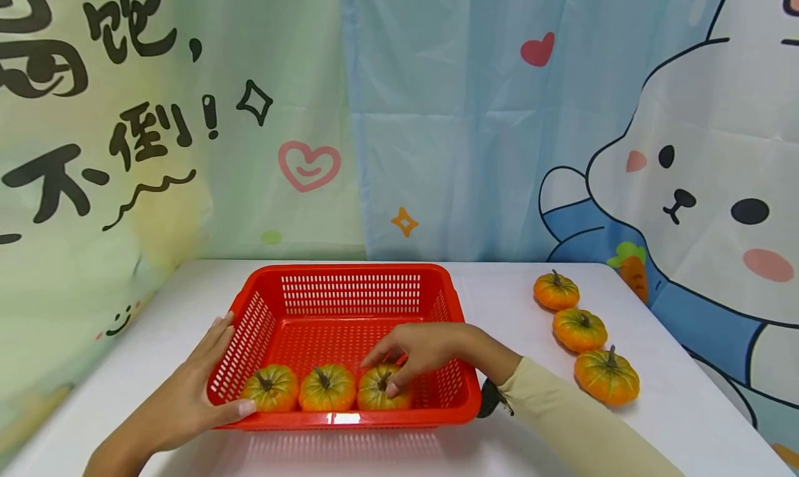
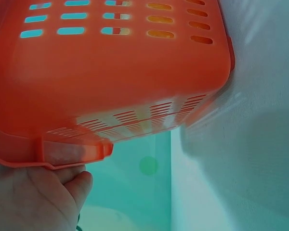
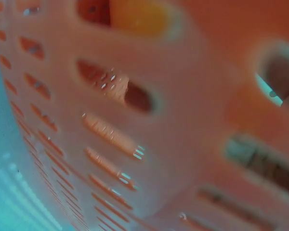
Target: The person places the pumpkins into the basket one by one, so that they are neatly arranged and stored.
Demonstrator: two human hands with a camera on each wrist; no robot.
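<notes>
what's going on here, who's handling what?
A person steadies the red basket with the left grip at its left side, thumb over the rim. The right grip is inside, fingers and thumb on the rightmost pumpkin. Two other pumpkins sit in line with it along the basket's front. Three loose pumpkins stand on the white table, right of the basket.

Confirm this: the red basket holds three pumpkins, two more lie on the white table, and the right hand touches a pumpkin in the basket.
Not quite: three pumpkins, not two, lie on the white table, as the head view shows. The red basket does hold three others, and the right hand touches one of those.
</notes>
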